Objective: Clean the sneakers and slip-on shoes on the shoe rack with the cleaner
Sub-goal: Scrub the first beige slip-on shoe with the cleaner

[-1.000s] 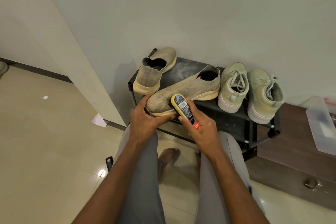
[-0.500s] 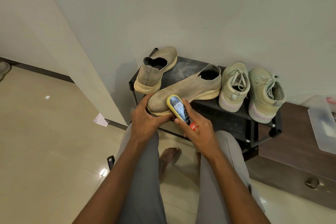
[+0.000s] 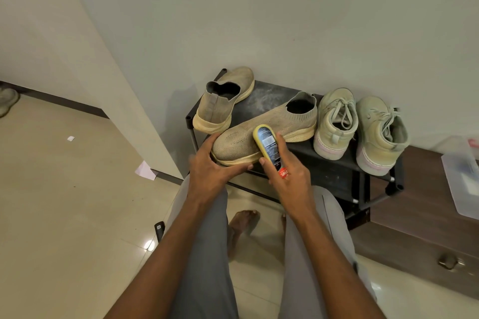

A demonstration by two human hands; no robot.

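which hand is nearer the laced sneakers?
Right. The right hand, gripping the cleaner bottle, sits beside the slip-on shoe on the side of the sneakers. The left hand holds that shoe's toe, farther away.

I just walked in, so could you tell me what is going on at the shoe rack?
A seated person is cleaning shoes. The left hand grips the toe of a slip-on shoe on the black shoe rack, while the right hand holds the cleaner against it. Another slip-on and two laced sneakers wait on top.
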